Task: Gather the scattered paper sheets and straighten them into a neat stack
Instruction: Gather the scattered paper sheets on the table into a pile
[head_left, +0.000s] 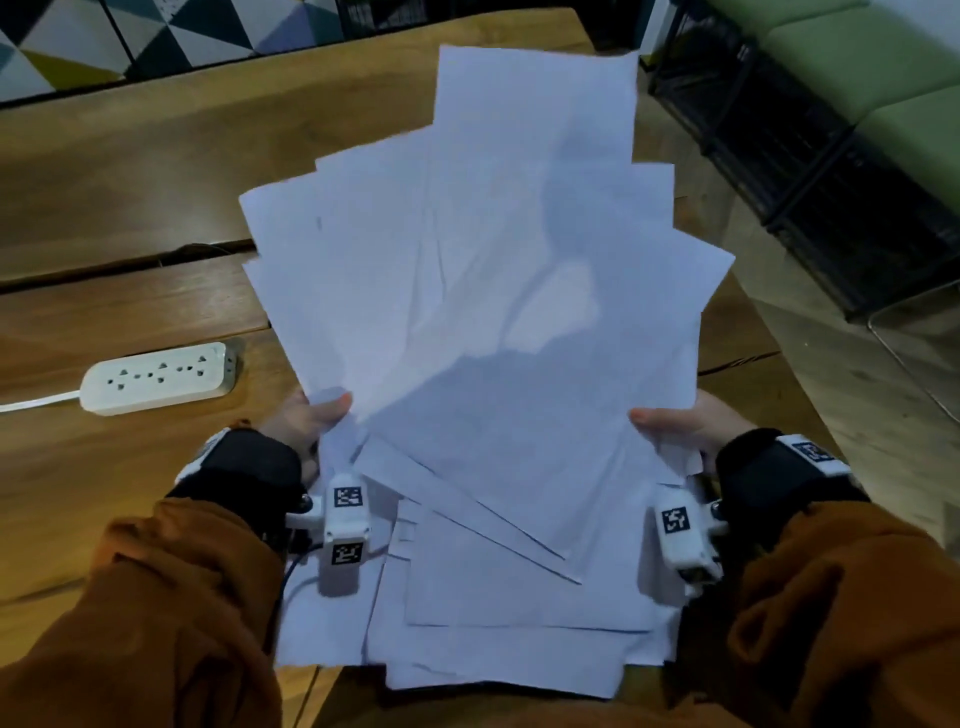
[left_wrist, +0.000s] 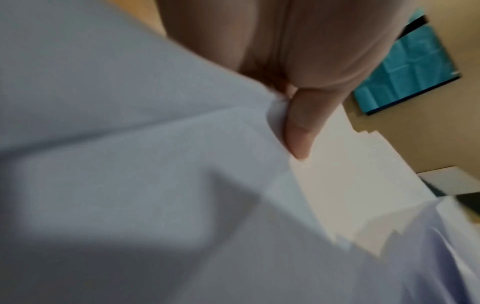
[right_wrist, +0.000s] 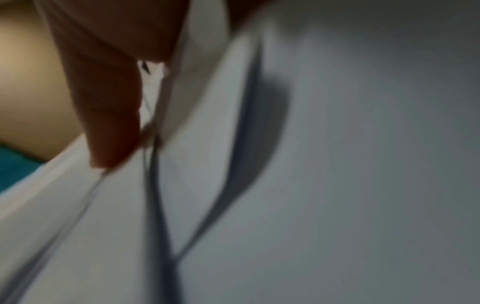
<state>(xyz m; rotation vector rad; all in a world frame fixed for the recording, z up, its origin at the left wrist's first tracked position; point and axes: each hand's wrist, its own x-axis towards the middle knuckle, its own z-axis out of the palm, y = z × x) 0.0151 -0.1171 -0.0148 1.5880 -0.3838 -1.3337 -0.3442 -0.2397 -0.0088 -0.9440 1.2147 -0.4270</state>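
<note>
The sheets (head_left: 483, 291) fan out unevenly above the table (head_left: 130, 218), pinched at their near side edges by the left hand (head_left: 304, 418) and right hand (head_left: 685, 421), thumbs on top. Light, floppy and slick, they will likely slide and buckle; holding both side edges suits squaring them. Fingers underneath are hidden, probably curled.

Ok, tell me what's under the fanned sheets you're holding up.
More loose paper lies on the wooden table beneath the fanned sheets, near their lower end. Anything under their middle is covered.
</note>
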